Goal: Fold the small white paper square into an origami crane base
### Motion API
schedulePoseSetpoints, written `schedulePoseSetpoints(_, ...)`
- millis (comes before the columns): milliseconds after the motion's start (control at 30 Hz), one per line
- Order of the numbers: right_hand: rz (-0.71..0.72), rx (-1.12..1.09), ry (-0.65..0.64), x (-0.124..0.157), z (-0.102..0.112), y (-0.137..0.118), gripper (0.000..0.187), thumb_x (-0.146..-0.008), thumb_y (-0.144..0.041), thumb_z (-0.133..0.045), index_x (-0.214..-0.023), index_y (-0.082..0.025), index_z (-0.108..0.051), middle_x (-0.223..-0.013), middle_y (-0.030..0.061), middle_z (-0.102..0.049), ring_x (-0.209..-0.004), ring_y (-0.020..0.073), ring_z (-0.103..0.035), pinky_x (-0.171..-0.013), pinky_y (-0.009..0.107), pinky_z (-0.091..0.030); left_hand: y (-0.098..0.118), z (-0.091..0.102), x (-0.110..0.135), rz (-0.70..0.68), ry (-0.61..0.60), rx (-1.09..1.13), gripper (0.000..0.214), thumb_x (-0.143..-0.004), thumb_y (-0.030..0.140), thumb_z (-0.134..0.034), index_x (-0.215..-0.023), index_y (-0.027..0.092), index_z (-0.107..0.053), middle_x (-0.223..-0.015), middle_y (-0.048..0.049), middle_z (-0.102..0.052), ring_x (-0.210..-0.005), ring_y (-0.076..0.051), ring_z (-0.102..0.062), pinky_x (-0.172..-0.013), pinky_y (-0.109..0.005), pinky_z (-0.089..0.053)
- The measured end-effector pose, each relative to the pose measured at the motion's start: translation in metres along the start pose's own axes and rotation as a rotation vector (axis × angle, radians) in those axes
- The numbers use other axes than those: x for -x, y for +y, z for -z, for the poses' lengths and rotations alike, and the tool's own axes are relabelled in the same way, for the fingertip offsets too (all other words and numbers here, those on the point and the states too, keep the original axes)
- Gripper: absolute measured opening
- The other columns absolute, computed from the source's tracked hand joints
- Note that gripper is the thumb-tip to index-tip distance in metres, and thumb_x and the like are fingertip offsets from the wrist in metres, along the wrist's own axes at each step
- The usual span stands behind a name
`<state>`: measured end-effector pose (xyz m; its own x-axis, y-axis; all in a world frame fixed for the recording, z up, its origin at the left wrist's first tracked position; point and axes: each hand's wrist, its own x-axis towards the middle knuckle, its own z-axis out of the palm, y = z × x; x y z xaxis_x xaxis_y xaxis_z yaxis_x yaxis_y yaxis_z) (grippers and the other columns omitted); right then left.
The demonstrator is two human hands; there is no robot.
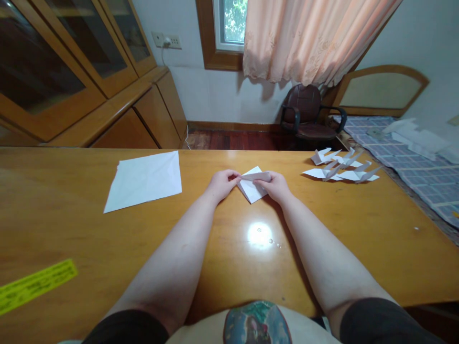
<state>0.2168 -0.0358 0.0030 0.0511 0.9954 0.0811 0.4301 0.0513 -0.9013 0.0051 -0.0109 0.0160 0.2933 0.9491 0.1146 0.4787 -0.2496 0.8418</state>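
A small, partly folded white paper [252, 187] lies on the wooden table [71, 224] in front of me. My left hand [223, 183] pinches its left tip, fingers closed on the paper. From the other side my right hand [275, 185] grips the folded flap, fingers curled over it. Both forearms rest on the table.
A flat creased white sheet [145, 179] lies to the left. Several folded white paper figures [340, 168] sit at the right. A yellow strip [34, 284] lies near the left front edge. Behind the table are a chair [308, 114], a wooden cabinet [89, 71] and a bed [423, 162].
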Motion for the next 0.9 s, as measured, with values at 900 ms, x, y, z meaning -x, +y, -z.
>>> schedulePoseSetpoints(900,0.386,0.529,-0.261,-0.004,0.01,-0.006,0.012,-0.075,-0.017,-0.068,-0.077,-0.024,-0.078,-0.078,0.0042,-0.074,-0.074,0.0187,-0.063,-0.075,0.029,-0.041,-0.002,0.007,0.0,-0.229,-0.114,-0.555,0.021,-0.081,0.022,-0.057,-0.085,0.024,-0.077,-0.092,-0.0065,-0.071,-0.091,-0.024,-0.06,-0.087,-0.037,-0.045)
